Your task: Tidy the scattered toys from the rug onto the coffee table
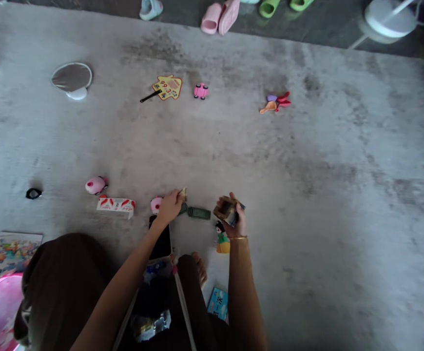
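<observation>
Apparently, you are in the step of handling a small box with both hands, above the grey floor [325, 195]. The fingers of your right hand [239, 222] are gripping this open brown box [226, 208] by its sides. The fingers of your left hand [170, 207] are closed on a small pale piece [183, 195]; what it is exactly, I cannot tell. Both things are well apart from the floor's far edge, where the pink slippers [211, 20] are. A dark green strap [199, 213] lies between your hands, and a doll [222, 239] lies just beside the right one. In my judgement, the next move calls for a steady box, its opening in your sight, and care not to touch the doll.
</observation>
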Demonstrator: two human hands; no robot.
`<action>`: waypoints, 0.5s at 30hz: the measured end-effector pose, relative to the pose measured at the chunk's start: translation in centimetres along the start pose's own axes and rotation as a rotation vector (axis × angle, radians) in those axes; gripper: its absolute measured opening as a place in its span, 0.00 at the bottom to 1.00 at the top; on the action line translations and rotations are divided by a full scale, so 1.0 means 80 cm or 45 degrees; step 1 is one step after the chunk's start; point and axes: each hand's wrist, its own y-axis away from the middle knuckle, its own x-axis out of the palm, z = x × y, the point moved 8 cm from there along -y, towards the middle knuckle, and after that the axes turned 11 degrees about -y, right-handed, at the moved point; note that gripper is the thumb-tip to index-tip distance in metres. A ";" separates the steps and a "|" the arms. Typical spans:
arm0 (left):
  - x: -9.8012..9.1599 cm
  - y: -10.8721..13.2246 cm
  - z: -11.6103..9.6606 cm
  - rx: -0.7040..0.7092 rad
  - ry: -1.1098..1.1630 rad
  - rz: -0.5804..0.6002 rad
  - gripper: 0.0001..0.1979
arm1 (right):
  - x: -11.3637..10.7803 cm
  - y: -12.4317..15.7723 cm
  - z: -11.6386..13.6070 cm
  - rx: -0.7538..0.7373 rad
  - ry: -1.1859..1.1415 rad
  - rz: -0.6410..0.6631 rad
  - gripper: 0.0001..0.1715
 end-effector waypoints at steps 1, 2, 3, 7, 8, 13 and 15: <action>0.002 0.005 0.002 -0.009 -0.159 -0.009 0.12 | -0.019 0.009 -0.002 -0.008 0.013 -0.067 0.35; 0.004 0.010 0.003 -0.018 -0.293 -0.022 0.14 | -0.037 0.018 -0.007 -0.004 0.047 -0.121 0.37; 0.006 0.016 0.003 -0.012 -0.406 -0.037 0.19 | -0.051 0.027 -0.015 0.012 0.101 -0.156 0.39; 0.021 0.027 -0.006 0.124 -0.742 -0.018 0.41 | -0.070 0.050 -0.049 0.015 0.574 -0.140 0.51; 0.024 0.026 -0.007 0.143 -0.774 0.004 0.43 | -0.065 0.051 -0.051 -0.051 0.734 -0.117 0.54; 0.028 0.022 -0.006 0.169 -0.824 0.069 0.41 | -0.014 0.027 -0.040 -0.306 1.410 0.131 0.60; 0.028 0.025 -0.006 0.195 -0.779 0.088 0.40 | -0.003 0.022 -0.047 -0.215 1.657 0.291 0.63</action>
